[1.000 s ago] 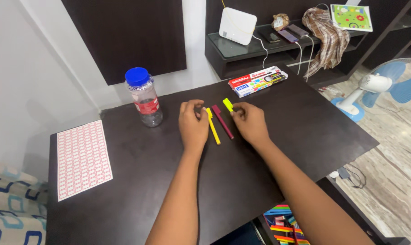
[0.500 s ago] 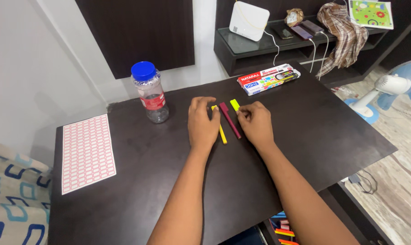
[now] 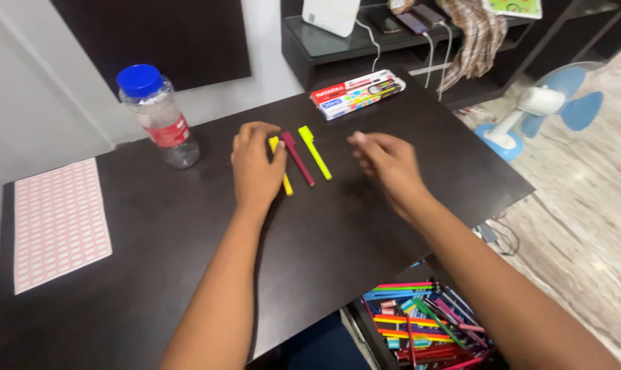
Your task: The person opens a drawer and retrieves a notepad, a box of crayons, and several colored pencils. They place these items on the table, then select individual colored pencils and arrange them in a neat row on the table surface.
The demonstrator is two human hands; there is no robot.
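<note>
Left hand (image 3: 255, 171) lies flat, grip loose, fingertips pinning the yellow pen (image 3: 281, 175) so it can't roll. Beside it on the table (image 3: 187, 226) sit the maroon pen (image 3: 298, 159) and lime highlighter (image 3: 314, 152). Right hand (image 3: 387, 164) hovers close by, fingers apart, holding nothing.

A dark tabletop (image 3: 406, 226) carried three markers side by side: yellow (image 3: 285, 179), maroon (image 3: 299, 159), lime (image 3: 315, 153). Farther back lay a marker box (image 3: 357, 93), with a blue-capped jar (image 3: 157, 115) and a label sheet (image 3: 58, 223) to the left.
</note>
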